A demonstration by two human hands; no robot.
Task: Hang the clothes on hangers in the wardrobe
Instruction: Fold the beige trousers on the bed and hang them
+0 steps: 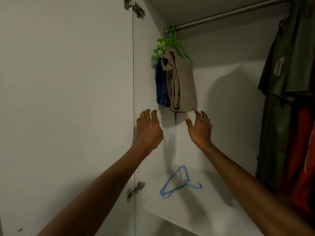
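**Both hands empty under the hung beige garment**

Inside the wardrobe, at the left end of the rail point(226, 14), a folded beige garment point(183, 86) hung from green hangers point(170, 45), with a blue checked cloth point(162, 87) just beside it on the left, against the side wall. The beige piece hung with its long axis straight down, its lower edge directly above and between the two raised hands.

The left hand point(148, 128) was lifted with fingers loosely spread and slightly curled, holding nothing; its fingertips sat a little left of and below the blue cloth. The right hand point(200, 128) was also spread wide and empty, and its fingertips seemed almost to touch the bottom right corner of the beige garment, though contact could not be told for sure. By that reading the right hand was the nearer of the two.

Below the arms, a blue hanger point(177, 182) lay flat on the white shelf point(213, 210), hook pointing right, untouched. Dark and red clothes point(289, 99) hung at the far right of the rail.

Judging from this, any next move on the beige garment would call for a short reach upward and slightly inward.
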